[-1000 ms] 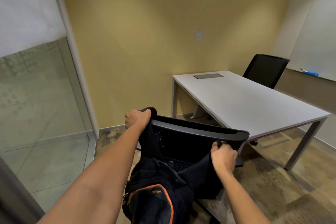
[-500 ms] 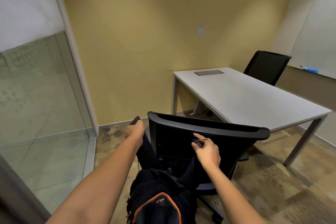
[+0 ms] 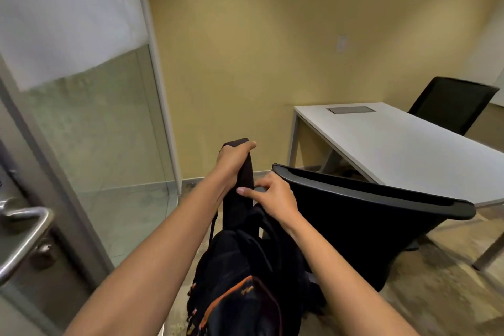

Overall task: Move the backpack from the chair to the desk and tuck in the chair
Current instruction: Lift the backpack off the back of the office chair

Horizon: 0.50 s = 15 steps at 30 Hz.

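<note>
A black backpack [image 3: 240,278] with orange trim hangs in front of me, left of the black office chair [image 3: 362,224]. My left hand [image 3: 231,158] grips its broad black shoulder strap and holds it raised. My right hand [image 3: 272,196] pinches another part of the straps just below, close to the chair's backrest rim. The chair's back faces me, and its seat is hidden. The white desk [image 3: 409,150] stands beyond the chair to the right, its top bare apart from a grey cable hatch [image 3: 350,109].
A glass wall and a door with a metal lever handle [image 3: 21,229] stand close on my left. A second black chair [image 3: 452,103] sits behind the desk's far side. Desk legs [image 3: 488,254] stand at the right. The yellow wall is ahead.
The backpack has come off the chair's backrest and now hangs to its left. My left hand has risen with the strap, my right hand has left the backrest for the straps. My view has turned left.
</note>
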Available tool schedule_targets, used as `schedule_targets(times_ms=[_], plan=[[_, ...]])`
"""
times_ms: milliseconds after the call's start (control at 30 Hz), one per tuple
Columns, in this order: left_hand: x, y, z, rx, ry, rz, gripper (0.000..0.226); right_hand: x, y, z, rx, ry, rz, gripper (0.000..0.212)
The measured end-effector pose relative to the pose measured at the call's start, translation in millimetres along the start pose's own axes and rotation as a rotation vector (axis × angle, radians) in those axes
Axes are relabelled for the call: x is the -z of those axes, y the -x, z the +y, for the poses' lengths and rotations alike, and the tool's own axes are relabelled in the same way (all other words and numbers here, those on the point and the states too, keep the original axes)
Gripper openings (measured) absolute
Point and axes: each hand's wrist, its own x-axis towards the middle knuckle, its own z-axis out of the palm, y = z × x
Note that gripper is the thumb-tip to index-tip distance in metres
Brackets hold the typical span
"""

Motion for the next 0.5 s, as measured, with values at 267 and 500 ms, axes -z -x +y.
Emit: schedule_targets(times_ms=[267,500], plan=[[112,-19,-20,-0.354,-0.351,-0.329,0.039,-10,-30,-69,0.109,-0.288,0.140,0.032],[172,-60,-85,-0.209,-0.482,-0.215,0.070,-10,-84,-155,0.257,-0.507,0.165,0.045]])
